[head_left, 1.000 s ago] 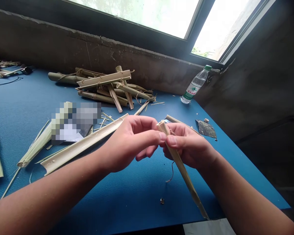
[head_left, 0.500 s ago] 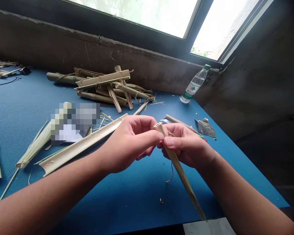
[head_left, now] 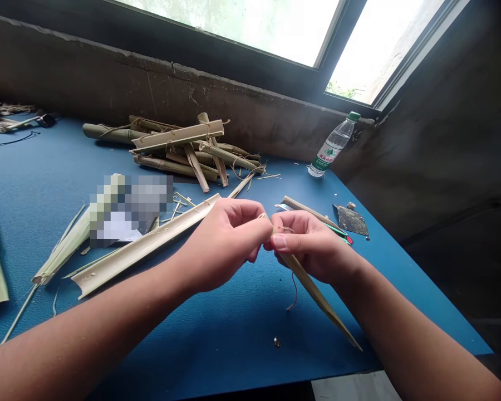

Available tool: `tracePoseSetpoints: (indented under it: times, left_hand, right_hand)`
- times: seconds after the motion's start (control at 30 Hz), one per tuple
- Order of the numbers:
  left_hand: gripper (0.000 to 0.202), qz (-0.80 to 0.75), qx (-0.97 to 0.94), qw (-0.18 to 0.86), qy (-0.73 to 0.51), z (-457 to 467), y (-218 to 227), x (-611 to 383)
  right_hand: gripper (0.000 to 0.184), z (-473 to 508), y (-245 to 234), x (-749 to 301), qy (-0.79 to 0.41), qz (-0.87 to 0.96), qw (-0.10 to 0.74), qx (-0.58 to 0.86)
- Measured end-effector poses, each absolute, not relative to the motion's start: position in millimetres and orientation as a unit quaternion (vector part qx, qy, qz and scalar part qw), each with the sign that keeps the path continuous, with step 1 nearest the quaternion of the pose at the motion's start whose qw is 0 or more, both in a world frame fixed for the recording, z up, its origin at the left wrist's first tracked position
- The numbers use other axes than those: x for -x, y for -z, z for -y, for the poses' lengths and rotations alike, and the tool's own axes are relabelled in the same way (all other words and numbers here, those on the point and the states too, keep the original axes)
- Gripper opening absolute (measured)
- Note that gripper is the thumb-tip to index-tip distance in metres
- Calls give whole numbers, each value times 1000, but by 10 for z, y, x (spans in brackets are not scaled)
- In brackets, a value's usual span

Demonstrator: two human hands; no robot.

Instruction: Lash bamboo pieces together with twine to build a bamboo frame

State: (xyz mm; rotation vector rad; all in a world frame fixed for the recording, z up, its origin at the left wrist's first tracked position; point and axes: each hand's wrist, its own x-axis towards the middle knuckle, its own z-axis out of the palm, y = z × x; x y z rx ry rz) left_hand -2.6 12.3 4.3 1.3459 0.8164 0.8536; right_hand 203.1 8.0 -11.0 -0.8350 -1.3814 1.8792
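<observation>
A narrow, pointed bamboo piece [head_left: 315, 292] slants down to the right from between my two hands, over the front of the table. My left hand [head_left: 231, 239] is closed around its upper end, which the fingers mostly cover. Just below, my right hand [head_left: 313, 245] pinches the same piece between thumb and fingers. A thin brown string [head_left: 294, 292] dangles under the right hand, and a short bit of it shows above the right fingers. Whether the string is tied round the bamboo is hidden by the fingers.
A split bamboo half [head_left: 150, 245] lies left of my hands on the blue table [head_left: 217, 334]. Behind is a bamboo pile [head_left: 175, 147]; a water bottle [head_left: 330, 146] stands at the back right. A dark scrap [head_left: 350, 219] and a small metal bit [head_left: 276, 342] lie nearby.
My left fingers have closed over the bamboo's upper end, whose hollow opening showed before. The pointed lower end has swung slightly up and to the right.
</observation>
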Motion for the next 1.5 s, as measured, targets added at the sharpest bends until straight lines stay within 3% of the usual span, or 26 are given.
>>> tracePoseSetpoints:
  times: [0.33, 0.5, 0.7, 0.83, 0.97, 1.1, 1.23, 1.43, 1.5]
  left_hand:
    - [6, -252, -533, 724, -358, -165, -19, 45]
    - [21, -243, -529, 691, -429, -164, 9, 58]
    - [15, -216, -602, 638, -430, -143, 36, 72]
    - [19, -228, -590, 601, -488, -184, 49, 69]
    - [21, -243, -598, 567, -511, -213, 16, 85]
    - [20, -254, -612, 547, -512, -199, 9, 86]
    - [16, -255, -616, 539, -515, -203, 55, 44]
    - [18, -257, -529, 554, -589, -293, -10, 79]
    - [17, -279, -513, 561, -587, -322, -64, 117]
  right_hand:
    - [28, -54, 13, -2049, -740, 498, 335, 305]
    - [26, -58, -12, -2098, -719, 511, 363, 300]
    - [25, -43, -5, -2071, -710, 525, 362, 298]
    - [37, -45, -38, -2031, -622, 541, 446, 348]
    - [29, 6, -26, -1972, -478, 561, 561, 377]
    - [22, 98, -8, -1916, -307, 608, 610, 405]
    - [21, 125, 25, -1897, -259, 664, 576, 401]
    - [37, -84, 58, -2019, -339, 759, 368, 418]
    - [47, -208, -16, -2171, -318, 745, 393, 436]
